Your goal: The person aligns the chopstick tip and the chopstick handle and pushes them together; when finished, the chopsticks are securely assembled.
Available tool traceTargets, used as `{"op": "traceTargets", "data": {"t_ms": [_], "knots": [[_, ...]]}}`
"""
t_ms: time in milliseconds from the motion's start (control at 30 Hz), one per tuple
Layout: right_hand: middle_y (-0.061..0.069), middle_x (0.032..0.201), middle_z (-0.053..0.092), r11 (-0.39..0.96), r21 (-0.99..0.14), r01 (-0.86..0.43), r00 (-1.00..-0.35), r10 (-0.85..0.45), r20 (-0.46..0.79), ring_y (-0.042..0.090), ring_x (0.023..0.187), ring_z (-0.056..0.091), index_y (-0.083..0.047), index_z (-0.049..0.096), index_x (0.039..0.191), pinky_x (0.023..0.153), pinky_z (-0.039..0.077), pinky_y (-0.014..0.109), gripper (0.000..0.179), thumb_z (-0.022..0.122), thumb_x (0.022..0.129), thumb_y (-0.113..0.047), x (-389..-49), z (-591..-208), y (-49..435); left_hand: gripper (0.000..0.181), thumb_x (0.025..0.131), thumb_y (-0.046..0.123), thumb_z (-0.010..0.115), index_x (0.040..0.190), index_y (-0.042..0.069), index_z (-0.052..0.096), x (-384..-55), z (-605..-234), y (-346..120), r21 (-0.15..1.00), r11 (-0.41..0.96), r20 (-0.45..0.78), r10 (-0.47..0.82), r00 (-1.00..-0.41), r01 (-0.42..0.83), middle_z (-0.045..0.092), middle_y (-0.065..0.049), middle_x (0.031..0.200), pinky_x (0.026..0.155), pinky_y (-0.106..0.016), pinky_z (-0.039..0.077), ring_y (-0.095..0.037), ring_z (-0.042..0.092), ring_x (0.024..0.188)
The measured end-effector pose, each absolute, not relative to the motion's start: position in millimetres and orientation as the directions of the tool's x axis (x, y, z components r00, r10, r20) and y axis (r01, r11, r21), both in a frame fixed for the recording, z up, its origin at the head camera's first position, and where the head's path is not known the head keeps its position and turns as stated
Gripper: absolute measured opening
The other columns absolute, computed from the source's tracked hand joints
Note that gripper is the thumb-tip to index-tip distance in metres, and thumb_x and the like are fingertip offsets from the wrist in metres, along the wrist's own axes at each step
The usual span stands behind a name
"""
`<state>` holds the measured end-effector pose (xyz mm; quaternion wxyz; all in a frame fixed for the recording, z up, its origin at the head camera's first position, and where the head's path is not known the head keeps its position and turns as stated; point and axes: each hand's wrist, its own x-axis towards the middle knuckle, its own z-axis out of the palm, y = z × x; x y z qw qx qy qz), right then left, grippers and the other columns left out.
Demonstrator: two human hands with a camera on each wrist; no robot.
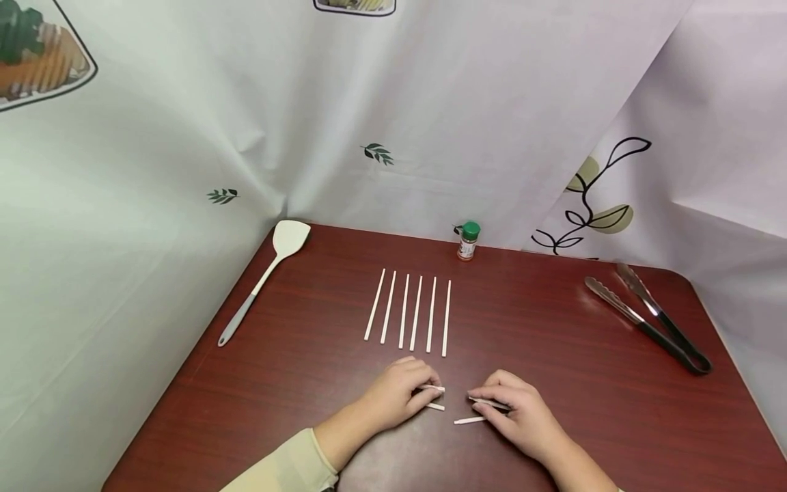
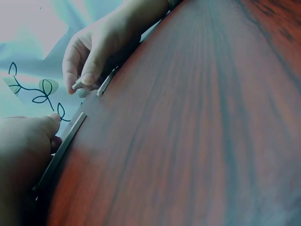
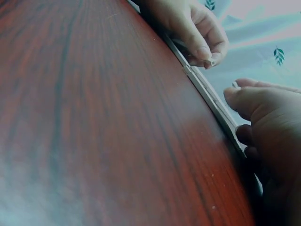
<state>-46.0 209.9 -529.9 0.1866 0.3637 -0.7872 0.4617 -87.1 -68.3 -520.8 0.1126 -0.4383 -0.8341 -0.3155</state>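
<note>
In the head view my left hand [image 1: 396,395] pinches a short white stick piece [image 1: 434,388] between thumb and fingers, its end poking out to the right. A second stick piece [image 1: 436,406] lies on the table just below that hand. Facing it across a small gap, my right hand [image 1: 522,413] pinches another white stick piece [image 1: 492,404]. Under its thumb lies one more piece [image 1: 469,420] with a stepped, uneven end. The held piece's tip [image 2: 77,84] looks jagged in the left wrist view. Fingers hide much of the held pieces.
Several long white sticks [image 1: 403,311] lie in a row beyond the hands. A white spatula [image 1: 291,238] lies at the back left, a green-capped spice jar [image 1: 467,242] stands at the back edge, and metal tongs [image 1: 652,320] lie at the right. Printed cloth walls [image 1: 430,102] border the table.
</note>
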Motion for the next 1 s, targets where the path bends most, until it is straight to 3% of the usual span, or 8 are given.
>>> {"op": "traceTargets", "data": {"t_ms": [167,400,500,700,867,1000], "knots": [[-0.002,0.093,0.07,0.298,-0.563,-0.771,-0.636,-0.378,0.673,0.01,0.079,0.065,-0.008,0.082,0.103,0.07,0.051,0.018,0.039,0.088,0.07,0.012,-46.8,-530.0,208.4,0.005,0.099,0.021,0.075,0.097,0.019,0.072,-86.6,-519.1,-67.4,0.434,0.398,0.476,0.661,-0.58,0.809,0.069,0.01,0.091,0.086,-0.027,0.05,-0.006,0.062,0.085],[0.006,0.086,0.072,0.232,-0.549,-0.803,-0.595,-0.268,0.757,0.011,0.069,0.063,-0.003,0.082,0.096,0.053,0.046,0.017,0.011,0.087,0.086,0.0,-45.3,-519.7,199.3,0.005,0.101,0.019,0.071,0.098,0.016,0.074,-86.3,-517.2,-67.3,0.426,0.382,0.51,0.648,-0.566,0.82,0.07,0.009,0.093,0.086,-0.03,0.052,-0.008,0.063,0.085],[0.008,0.087,0.074,0.198,-0.554,-0.808,-0.589,-0.264,0.764,0.015,0.073,0.067,-0.004,0.082,0.096,0.058,0.049,0.018,0.014,0.087,0.085,0.003,-44.3,-518.4,196.8,0.0,0.098,0.018,0.074,0.098,0.018,0.074,-86.7,-517.8,-67.4,0.413,0.383,0.525,0.64,-0.56,0.826,0.071,0.01,0.092,0.085,-0.029,0.052,-0.007,0.064,0.084],[0.012,0.094,0.078,0.19,-0.568,-0.8,-0.599,-0.289,0.747,0.021,0.085,0.075,-0.004,0.083,0.095,0.079,0.057,0.017,0.027,0.088,0.073,0.013,-43.2,-527.1,198.0,0.003,0.097,0.02,0.076,0.1,0.021,0.076,-85.8,-519.8,-66.2,0.356,0.359,0.563,0.654,-0.505,0.863,0.071,0.012,0.094,0.087,-0.027,0.053,-0.004,0.065,0.086],[0.008,0.095,0.079,0.176,-0.594,-0.785,-0.615,-0.331,0.715,0.018,0.084,0.076,-0.006,0.083,0.097,0.073,0.057,0.017,0.04,0.087,0.066,0.019,-41.8,-532.4,198.5,0.006,0.102,0.024,0.072,0.101,0.02,0.076,-84.4,-520.5,-64.6,0.316,0.338,0.583,0.669,-0.462,0.887,0.071,0.014,0.094,0.088,-0.024,0.052,-0.003,0.065,0.089],[0.007,0.095,0.079,0.152,-0.603,-0.783,-0.613,-0.357,0.705,0.016,0.083,0.076,-0.006,0.083,0.098,0.07,0.057,0.018,0.035,0.087,0.07,0.016,-41.6,-534.2,198.2,0.003,0.098,0.02,0.076,0.101,0.019,0.076,-84.2,-519.2,-63.9,0.334,0.292,0.588,0.679,-0.44,0.896,0.07,0.013,0.094,0.089,-0.02,0.051,-0.003,0.065,0.09]]}}
